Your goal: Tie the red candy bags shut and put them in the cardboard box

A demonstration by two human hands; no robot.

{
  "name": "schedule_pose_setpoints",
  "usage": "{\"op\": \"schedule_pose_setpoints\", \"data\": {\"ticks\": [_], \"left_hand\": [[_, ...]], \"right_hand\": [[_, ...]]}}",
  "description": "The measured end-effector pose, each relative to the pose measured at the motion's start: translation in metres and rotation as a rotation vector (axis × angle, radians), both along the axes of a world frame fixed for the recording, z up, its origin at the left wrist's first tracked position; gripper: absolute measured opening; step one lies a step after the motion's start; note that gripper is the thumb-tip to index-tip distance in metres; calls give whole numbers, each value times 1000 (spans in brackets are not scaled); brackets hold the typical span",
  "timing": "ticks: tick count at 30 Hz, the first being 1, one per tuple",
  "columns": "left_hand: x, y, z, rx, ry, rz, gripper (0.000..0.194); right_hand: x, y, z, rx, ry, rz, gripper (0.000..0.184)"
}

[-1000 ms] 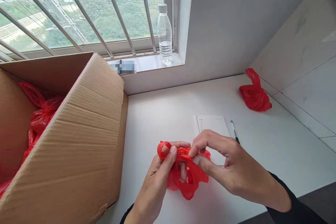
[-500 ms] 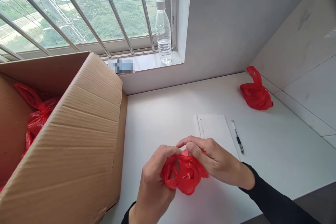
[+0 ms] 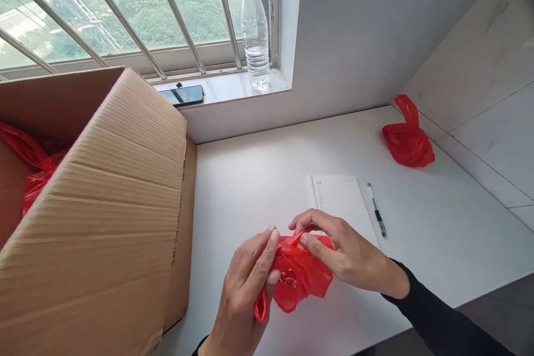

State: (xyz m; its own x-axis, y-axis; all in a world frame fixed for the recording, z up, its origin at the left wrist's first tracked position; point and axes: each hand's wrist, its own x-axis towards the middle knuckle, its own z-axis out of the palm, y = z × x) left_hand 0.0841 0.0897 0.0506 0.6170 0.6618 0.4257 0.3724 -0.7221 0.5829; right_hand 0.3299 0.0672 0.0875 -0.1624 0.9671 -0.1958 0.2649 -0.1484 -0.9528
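At the near middle of the table (image 3: 242, 183), a red bag (image 3: 304, 272) is held between two hands, crumpled, with dark lettering on its near left part. Whether its underside touches the table, I cannot tell. The left hand (image 3: 246, 281) is curled around the bag's left end, thumb against the fingers, and a twisted loop of red plastic pokes out below the thumb. The right hand (image 3: 340, 247) pinches the bag's far edge between thumb and fingers.

Just beyond the right hand lies a white notebook (image 3: 337, 192), its near part hidden by that hand. To its right is a pen (image 3: 376, 210), lying apart from it. Near the table's far right corner sits a second bag (image 3: 411, 144), also red, one handle sticking up. A big cardboard box (image 3: 120, 194) takes up the left side, its top uncovered, with red plastic (image 3: 39, 178) inside. At the far side, a bottle (image 3: 256, 39) stands upright on the sill (image 3: 225, 92), partly filled; a phone (image 3: 187, 94) lies left of it.
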Motion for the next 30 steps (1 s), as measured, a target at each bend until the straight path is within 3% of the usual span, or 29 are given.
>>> {"op": "schedule_pose_setpoints", "data": {"ticks": [3,6,8,11,15,19,22,25,30], "left_hand": [[-30,-17,-23,10,72,93,56],[-49,-32,-41,-38,119,188,50],[-46,-37,-45,-86,142,205,46],[-22,-37,-48,-41,164,130,57],[11,-29,-63,98,245,-2,60],[19,-26,-85,86,403,-32,60],[17,-28,-95,72,448,-48,62],[17,-30,-100,51,446,-53,63],[20,-31,-96,4,455,-54,64]], "right_hand": [[24,-16,-19,-97,-99,-147,22],[40,-31,-39,-172,-60,-280,27],[36,-37,-45,-151,49,-338,26],[11,-42,-51,-93,145,-399,21],[-31,-49,-73,151,-16,-297,26],[-51,-55,-109,358,-319,-152,24],[-53,-58,-127,378,-398,-156,15],[-52,-60,-137,371,-392,-164,17],[-54,-62,-138,316,-330,-182,20]]}}
